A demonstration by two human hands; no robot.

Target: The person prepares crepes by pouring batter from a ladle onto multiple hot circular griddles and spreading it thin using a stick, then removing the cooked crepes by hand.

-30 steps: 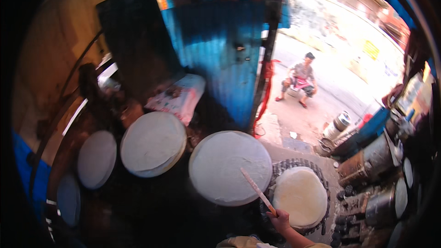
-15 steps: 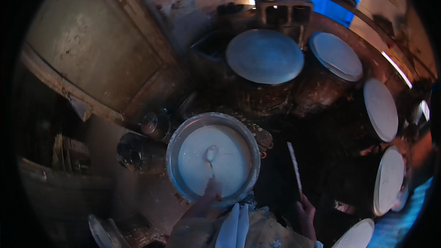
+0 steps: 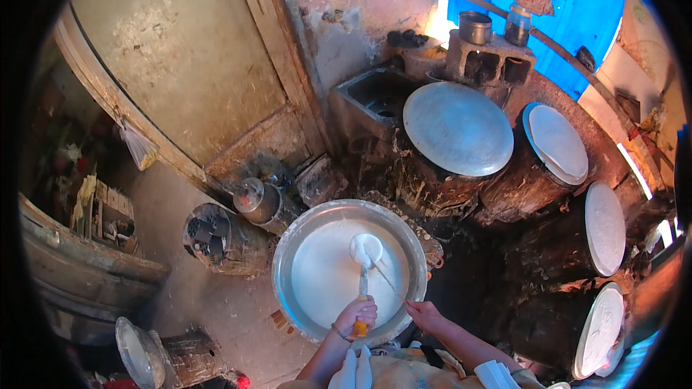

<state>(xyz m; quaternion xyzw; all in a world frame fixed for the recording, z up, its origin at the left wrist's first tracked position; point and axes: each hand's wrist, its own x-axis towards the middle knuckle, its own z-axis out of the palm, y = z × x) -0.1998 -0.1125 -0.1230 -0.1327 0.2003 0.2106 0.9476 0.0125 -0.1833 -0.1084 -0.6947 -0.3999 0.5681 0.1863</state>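
Note:
A wide metal basin (image 3: 282,295) of white batter (image 3: 324,274) stands right in front of me. My left hand (image 3: 353,314) is closed around the yellow-orange handle of a ladle (image 3: 362,281), whose round, white-coated bowl is over the batter; whether it touches the surface I cannot tell. My right hand (image 3: 425,315), at the basin's right rim, grips a thin stick (image 3: 388,282). It slants up and left, and its far end meets the ladle near the bowl.
Barrel stoves with round griddle tops curve along the right, including a bare grey plate (image 3: 458,128) and tops with white rounds (image 3: 559,144). A can stove (image 3: 225,238) and a metal pot (image 3: 256,200) stand left of the basin. Behind are a door (image 3: 180,43) and a cinder block (image 3: 490,54).
My right hand has come left, bringing the stick from beside the basin to the ladle. The ladle's bowl now shows more fully above the batter. My view has shifted as well.

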